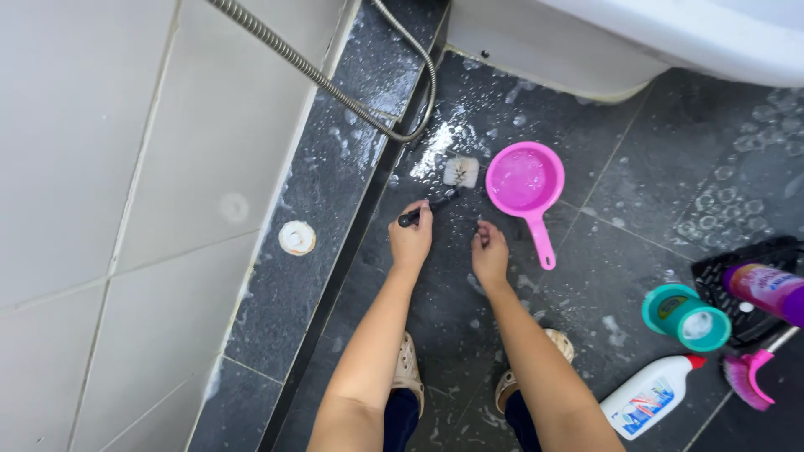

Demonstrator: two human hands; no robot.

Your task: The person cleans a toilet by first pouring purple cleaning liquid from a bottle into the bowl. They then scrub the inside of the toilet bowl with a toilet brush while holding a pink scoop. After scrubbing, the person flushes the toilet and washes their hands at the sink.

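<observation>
1. At the far left, a wall (100,209) of pale tiles runs down the picture, seen from above.
2. Beside it lies a raised strip of dark, wet stone (285,276), and a small round white drain cover (296,238) sits on it.
3. A metal shower hose (335,88) crosses from the top left and loops back near the top centre.
4. The left hand (410,238) is closed around the dark handle of a scrub brush (444,186). The brush's white bristle head lies on the wet floor, up and to the right of the hand, near the soap suds.
5. Just right of it, the right hand (489,251) is low to the dark tile floor (636,167) with the fingers curled loosely; it holds nothing, and whether the fingertips touch the floor cannot be told.
6. Both bare forearms reach up from the bottom edge, and two light-coloured clogs (407,368) show beneath them.
7. A pink plastic scoop (524,180) with a short handle sits just right of the brush head, holding a little soapy water.
8. The white base of a toilet (620,42) fills the top right.
9. At the lower right stand a teal tub (687,316), a white bottle with a red cap (649,395) lying on its side, a purple bottle (766,289) on a black mat (720,272), and a pink brush (748,375).
</observation>
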